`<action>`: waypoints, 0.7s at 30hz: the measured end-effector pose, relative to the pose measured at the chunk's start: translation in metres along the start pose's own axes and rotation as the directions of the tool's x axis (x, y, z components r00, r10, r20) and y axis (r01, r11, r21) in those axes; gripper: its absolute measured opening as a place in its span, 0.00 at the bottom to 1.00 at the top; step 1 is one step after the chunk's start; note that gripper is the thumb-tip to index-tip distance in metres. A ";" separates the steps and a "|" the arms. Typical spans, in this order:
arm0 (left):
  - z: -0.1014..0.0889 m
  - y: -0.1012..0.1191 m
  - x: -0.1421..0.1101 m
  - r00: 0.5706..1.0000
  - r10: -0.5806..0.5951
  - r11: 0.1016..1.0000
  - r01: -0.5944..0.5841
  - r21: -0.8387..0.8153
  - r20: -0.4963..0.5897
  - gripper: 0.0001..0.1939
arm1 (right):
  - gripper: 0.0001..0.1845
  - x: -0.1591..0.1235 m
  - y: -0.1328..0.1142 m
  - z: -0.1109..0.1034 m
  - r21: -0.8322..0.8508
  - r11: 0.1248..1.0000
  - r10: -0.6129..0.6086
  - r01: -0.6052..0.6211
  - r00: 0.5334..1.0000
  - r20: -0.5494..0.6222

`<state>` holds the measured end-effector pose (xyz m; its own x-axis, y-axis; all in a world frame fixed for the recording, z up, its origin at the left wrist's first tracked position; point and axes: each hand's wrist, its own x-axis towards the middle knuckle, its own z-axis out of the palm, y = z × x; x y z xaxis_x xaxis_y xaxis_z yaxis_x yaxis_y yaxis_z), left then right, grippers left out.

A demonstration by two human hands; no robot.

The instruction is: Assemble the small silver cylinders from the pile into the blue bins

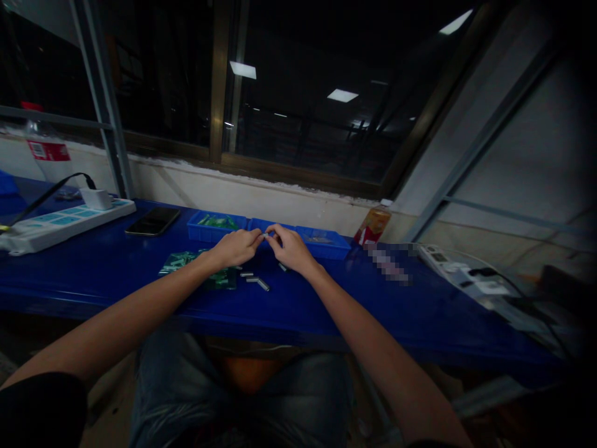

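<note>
My left hand [237,247] and my right hand [290,250] meet over the blue table, fingertips pinched together around a small light-coloured piece [265,235]. Its kind is too small to make out, and fingers cover most of it. Just below my hands lie several small silvery cylinders [259,283] on the table. Beside my left wrist is a green clear bag [180,262] with small pieces in it, partly hidden by my forearm. Behind my hands stand blue trays in a row; the left tray [205,234] holds green pieces, the right tray [333,249] small pale ones.
A phone [153,221] and a white power strip [69,224] with a plugged-in charger lie at left, near a red-capped bottle [49,149]. An orange drink bottle [373,225] stands right of the trays. Another power strip [461,277] with cables lies at far right. A window backs the table.
</note>
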<state>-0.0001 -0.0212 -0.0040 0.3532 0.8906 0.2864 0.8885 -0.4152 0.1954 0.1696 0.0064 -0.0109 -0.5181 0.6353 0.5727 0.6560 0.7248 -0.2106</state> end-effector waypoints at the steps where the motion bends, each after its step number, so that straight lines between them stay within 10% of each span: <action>1: 0.000 0.000 0.000 1.000 0.005 1.000 -0.005 -0.004 -0.003 0.20 | 0.11 0.000 0.000 0.000 -0.014 1.000 0.008 -0.008 1.000 -0.001; 21: 0.004 -0.003 0.001 0.998 0.008 1.000 -0.009 -0.004 -0.057 0.17 | 0.11 0.000 -0.002 0.000 0.006 1.000 0.007 -0.006 1.000 -0.018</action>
<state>-0.0013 -0.0181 -0.0078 0.3433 0.8750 0.3413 0.8843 -0.4235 0.1964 0.1681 0.0046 -0.0110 -0.5036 0.6350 0.5858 0.6560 0.7223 -0.2191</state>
